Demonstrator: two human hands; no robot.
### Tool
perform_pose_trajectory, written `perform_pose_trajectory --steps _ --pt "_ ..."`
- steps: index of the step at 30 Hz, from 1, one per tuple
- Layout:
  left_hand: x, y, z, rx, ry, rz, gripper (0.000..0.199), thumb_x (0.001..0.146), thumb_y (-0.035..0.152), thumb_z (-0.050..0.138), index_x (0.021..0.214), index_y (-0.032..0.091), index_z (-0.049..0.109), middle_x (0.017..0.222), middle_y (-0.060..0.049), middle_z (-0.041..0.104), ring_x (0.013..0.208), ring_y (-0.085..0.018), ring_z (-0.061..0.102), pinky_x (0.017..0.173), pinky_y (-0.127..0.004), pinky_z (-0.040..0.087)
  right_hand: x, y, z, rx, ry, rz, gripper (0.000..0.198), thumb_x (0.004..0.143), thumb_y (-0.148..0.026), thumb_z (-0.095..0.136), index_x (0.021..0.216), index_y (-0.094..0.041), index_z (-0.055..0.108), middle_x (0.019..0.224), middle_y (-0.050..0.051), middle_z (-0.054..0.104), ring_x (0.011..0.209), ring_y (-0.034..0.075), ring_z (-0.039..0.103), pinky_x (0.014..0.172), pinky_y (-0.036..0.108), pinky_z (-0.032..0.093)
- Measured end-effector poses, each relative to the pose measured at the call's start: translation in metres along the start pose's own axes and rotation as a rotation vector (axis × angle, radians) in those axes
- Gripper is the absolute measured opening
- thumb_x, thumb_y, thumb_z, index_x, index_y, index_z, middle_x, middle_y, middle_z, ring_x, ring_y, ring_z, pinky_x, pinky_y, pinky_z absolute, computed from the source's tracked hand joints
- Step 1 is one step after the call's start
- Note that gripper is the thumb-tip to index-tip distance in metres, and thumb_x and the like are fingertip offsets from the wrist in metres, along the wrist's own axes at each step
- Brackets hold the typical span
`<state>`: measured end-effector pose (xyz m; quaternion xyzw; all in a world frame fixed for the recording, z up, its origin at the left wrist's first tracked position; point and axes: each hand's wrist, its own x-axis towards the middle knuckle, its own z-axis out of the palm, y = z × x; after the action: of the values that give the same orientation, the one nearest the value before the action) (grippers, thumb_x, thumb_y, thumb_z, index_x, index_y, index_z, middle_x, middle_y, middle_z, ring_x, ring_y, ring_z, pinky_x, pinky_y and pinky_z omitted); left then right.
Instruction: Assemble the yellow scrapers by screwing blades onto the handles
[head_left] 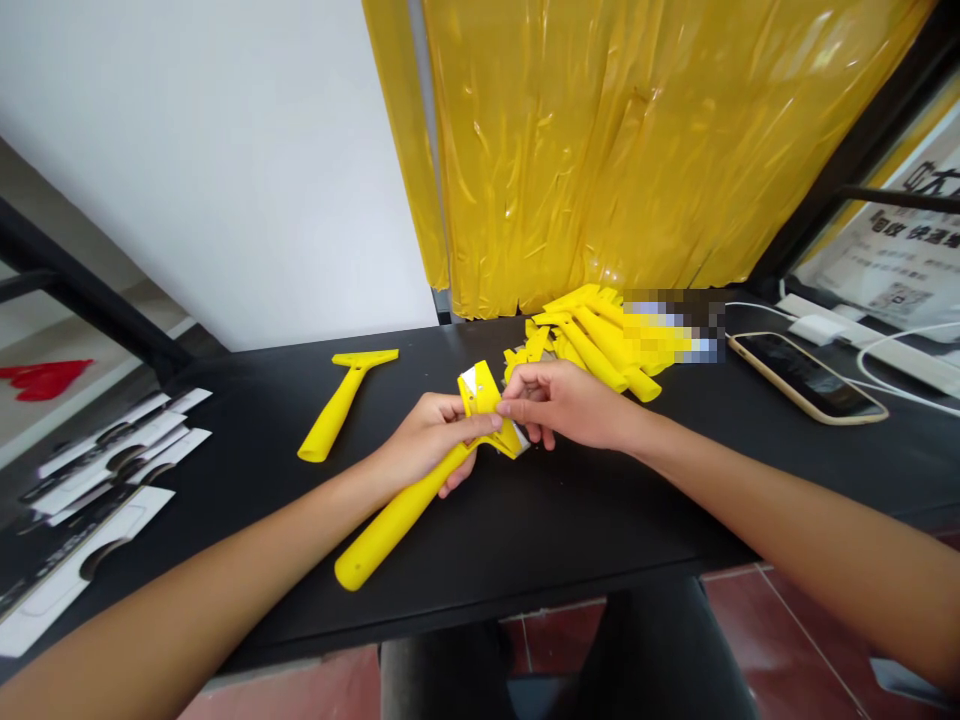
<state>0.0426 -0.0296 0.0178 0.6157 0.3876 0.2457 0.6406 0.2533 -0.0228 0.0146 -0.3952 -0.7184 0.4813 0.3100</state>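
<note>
Slanting toward the near edge of a black tabletop (585,530), a yellow plastic T-shaped scraper (424,500) is clasped near its head by the left hand (439,435); the right hand (562,400) touches the head, its pinch unclear. Beyond lies a heap of yellow plastic scrapers (592,345).

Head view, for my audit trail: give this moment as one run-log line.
left hand: holds yellow scraper | right hand: at its head | black table: second scraper, scraper pile, phone
</note>
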Motion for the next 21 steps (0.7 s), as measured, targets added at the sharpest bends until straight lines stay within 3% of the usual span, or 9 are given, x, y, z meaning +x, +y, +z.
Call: perform_pose_trajectory --steps 4,8,11,15,21 --pt "0.0007 -0.0022 -0.0026 0.011 -0.006 0.001 0.027 0.091 0.039 0.066 0.090 0.012 0.066 0.038 0.003 0.053 0.027 -0.011 0.044 0.030 -0.019 0.031 0.0006 0.0026 0.0036 -0.103 0.095 -0.079 0.018 0.089 -0.036 0.067 0.096 -0.019 0.067 0.070 -0.002 0.065 0.052 0.009 0.058 0.044 0.020 0.047" --pt "0.0022 -0.0042 -0.0034 -0.001 -0.002 0.008 0.026 0.089 0.039 0.068 0.092 0.013 0.066 0.039 0.004 0.053 0.027 -0.011 0.044 0.030 -0.019 0.031 -0.0004 0.0046 0.0047 -0.212 0.144 -0.109 0.029 0.090 -0.034 0.067 0.116 -0.021 0.071 0.078 -0.001 0.070 0.049 0.008 0.056 0.048 0.022 0.046" --pt "0.0033 -0.0034 -0.0019 -0.041 0.049 -0.017 0.035 0.092 0.048 0.062 0.078 0.016 0.061 0.037 0.004 0.051 0.025 -0.012 0.043 0.028 -0.020 0.030 -0.0014 0.0051 0.0045 -0.248 0.143 -0.126 0.035 0.092 -0.033 0.064 0.126 -0.023 0.069 0.076 -0.002 0.070 0.049 0.008 0.055 0.051 0.023 0.047" --pt "0.0040 -0.0021 -0.0014 -0.066 0.075 -0.045 0.049 0.096 0.053 0.052 0.061 0.020 0.047 0.035 0.001 0.048 0.024 -0.013 0.043 0.027 -0.021 0.030 -0.0011 0.0054 0.0053 -0.153 0.083 -0.116 0.057 0.093 -0.030 0.063 0.148 -0.028 0.051 0.091 0.000 0.069 0.054 0.008 0.056 0.049 0.022 0.049" --pt "0.0042 -0.0029 -0.0035 -0.036 0.035 -0.025 0.039 0.093 0.043 0.055 0.062 0.021 0.047 0.035 0.000 0.051 0.024 -0.013 0.042 0.028 -0.021 0.030 0.0002 0.0041 0.0006 -0.118 -0.043 -0.130 0.079 0.090 -0.034 0.067 0.159 -0.031 0.029 0.106 0.002 0.064 0.062 0.008 0.057 0.053 0.022 0.051"
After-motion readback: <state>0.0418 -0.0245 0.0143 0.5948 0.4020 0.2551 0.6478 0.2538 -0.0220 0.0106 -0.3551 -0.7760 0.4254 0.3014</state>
